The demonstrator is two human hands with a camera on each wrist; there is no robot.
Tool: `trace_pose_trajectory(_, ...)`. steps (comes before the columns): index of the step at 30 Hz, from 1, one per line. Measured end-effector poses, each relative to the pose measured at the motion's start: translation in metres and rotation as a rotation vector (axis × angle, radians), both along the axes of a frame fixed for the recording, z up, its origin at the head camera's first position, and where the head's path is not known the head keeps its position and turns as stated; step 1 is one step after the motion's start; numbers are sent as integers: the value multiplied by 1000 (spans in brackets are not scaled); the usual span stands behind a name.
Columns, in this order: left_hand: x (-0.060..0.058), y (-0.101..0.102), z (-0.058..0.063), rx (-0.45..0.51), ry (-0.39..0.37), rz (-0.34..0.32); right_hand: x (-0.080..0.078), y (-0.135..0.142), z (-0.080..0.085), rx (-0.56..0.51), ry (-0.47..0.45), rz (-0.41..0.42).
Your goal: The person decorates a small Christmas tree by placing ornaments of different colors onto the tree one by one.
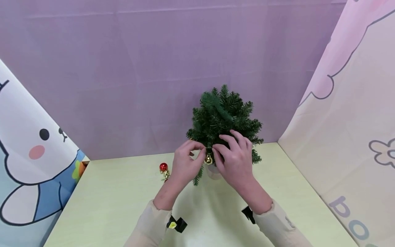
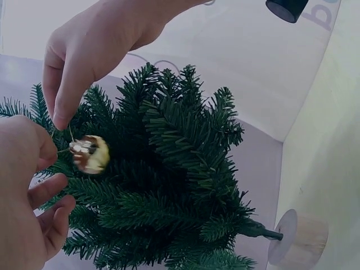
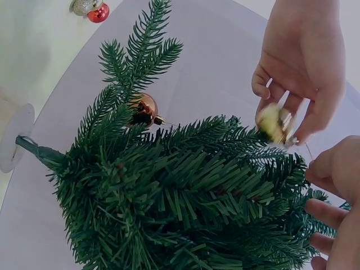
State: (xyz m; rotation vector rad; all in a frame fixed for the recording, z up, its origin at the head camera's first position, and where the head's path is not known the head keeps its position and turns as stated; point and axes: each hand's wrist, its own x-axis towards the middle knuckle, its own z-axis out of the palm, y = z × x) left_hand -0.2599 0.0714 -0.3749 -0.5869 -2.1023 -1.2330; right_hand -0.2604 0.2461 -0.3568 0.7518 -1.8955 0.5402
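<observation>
A small green artificial Christmas tree (image 1: pixel 228 113) stands on a round base (image 2: pixel 306 239). In front of its branches hangs a shiny gold ball ornament (image 1: pixel 208 160) on a thin loop of string (image 1: pixel 208 148). My left hand (image 1: pixel 189 161) pinches one side of the loop between thumb and index finger. From the other side my right hand (image 1: pixel 236 161) pinches the string, its other fingers spread close to the branches. The loop is stretched between both hands, and the ball (image 3: pixel 275 124) dangles blurred below it.
A copper-coloured ball ornament (image 3: pixel 143 109) sits among the branches on the tree's left side. Left of the tree, a red ball (image 1: pixel 163 167) and small gold ornaments (image 1: pixel 166 174) lie on the pale table (image 1: pixel 117 195). A purple cloth backdrop (image 1: pixel 139 85) rises behind.
</observation>
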Motion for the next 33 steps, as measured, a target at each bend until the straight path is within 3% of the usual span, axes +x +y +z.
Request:
trace_pose_trajectory(10, -6, 2, 11, -51, 3, 75, -2, -3, 3, 9, -27, -65)
trace_pose_trajectory(20, -13, 3, 15, -102, -30, 98, -5, -5, 5, 17, -56, -92)
trace_pose_trajectory(33, -16, 2, 4, -170, -86, 125, -5, -5, 3, 37, -82, -87)
